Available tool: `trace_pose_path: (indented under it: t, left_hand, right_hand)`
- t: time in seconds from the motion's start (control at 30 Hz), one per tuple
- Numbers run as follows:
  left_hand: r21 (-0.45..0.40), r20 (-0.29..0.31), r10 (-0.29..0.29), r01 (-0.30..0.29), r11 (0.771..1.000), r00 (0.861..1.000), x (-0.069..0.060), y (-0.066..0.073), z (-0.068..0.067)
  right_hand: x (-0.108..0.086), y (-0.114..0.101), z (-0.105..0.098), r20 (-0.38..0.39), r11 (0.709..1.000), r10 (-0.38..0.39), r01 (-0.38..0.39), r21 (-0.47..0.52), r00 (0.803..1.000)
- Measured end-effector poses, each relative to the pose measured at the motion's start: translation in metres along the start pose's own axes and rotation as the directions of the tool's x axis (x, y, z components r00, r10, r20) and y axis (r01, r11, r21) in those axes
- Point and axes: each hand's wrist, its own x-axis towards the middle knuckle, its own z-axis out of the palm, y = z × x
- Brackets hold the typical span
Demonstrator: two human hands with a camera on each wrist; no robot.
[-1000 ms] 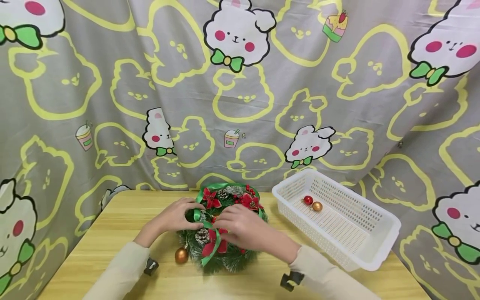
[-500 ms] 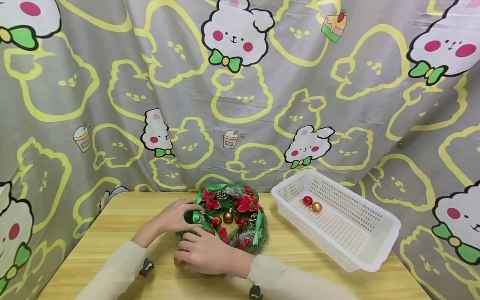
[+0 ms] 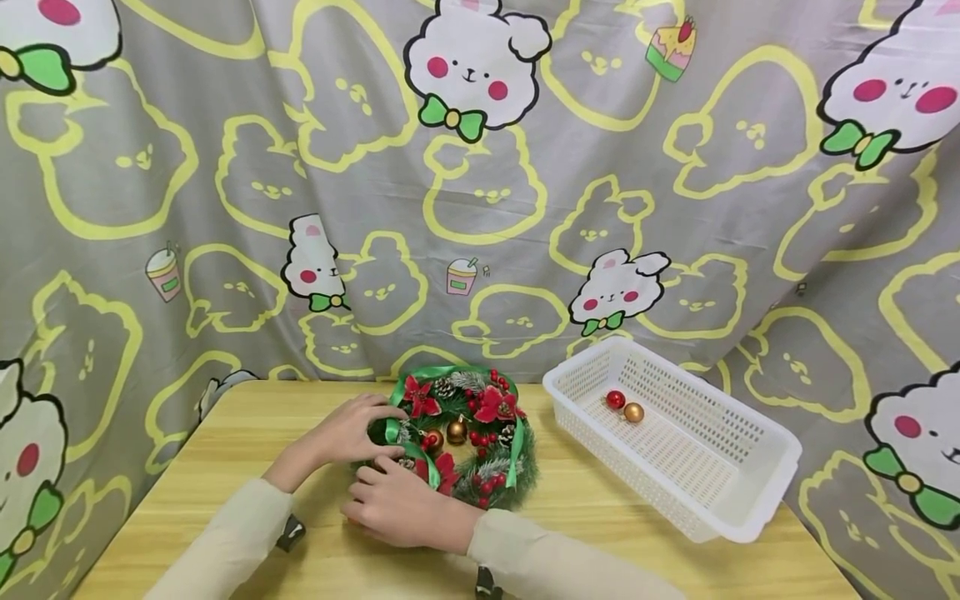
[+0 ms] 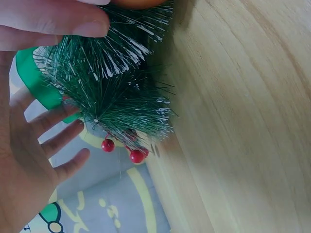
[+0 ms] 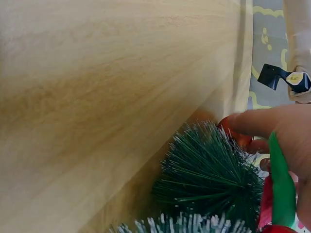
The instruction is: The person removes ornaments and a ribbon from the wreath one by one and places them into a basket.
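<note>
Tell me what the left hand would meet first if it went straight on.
Most likely the green ribbon on the left side of the wreath, right ahead of the left hand; depth is unclear, so they may already touch.

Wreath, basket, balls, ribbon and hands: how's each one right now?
Wreath: lying flat, decorated
Ribbon: draped over wreath
Basket: upright, no lid
Red ball: in basket
Gold ball: in basket
Brown balls: inside the wreath
Orange ball: mostly hidden
Left hand: fingers apart
Right hand: on orange ball
</note>
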Motion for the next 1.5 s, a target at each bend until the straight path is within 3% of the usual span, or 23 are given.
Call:
trace_pose_path:
  t: [0.37,0.7,0.97,1.2,1.5]
  left_hand:
    - [-0.005,-0.004,0.011,-0.011,1.000,1.000,0.000,0.000,-0.003]
    - [0.013,-0.024,0.027,-0.026,1.000,0.999,-0.001,-0.002,-0.003]
    - [0.016,-0.028,0.038,-0.038,0.999,0.999,0.001,-0.004,-0.002]
    - [0.015,0.006,0.019,-0.019,1.000,1.000,0.000,-0.003,-0.003]
    - [0.000,0.013,0.020,-0.020,1.000,1.000,0.000,-0.001,-0.003]
  right_hand:
    - [-0.005,-0.005,0.003,0.028,0.998,-0.053,0.053,-0.029,0.998]
    - [-0.015,-0.002,0.001,-0.115,0.999,-0.024,0.021,-0.027,0.993]
    - [-0.021,0.000,0.008,-0.285,0.999,0.043,-0.047,-0.006,0.958]
    - [-0.020,0.000,0.008,-0.317,0.993,0.115,-0.114,0.020,0.941]
    - [-0.019,-0.003,0.005,-0.360,0.991,0.126,-0.136,-0.005,0.924]
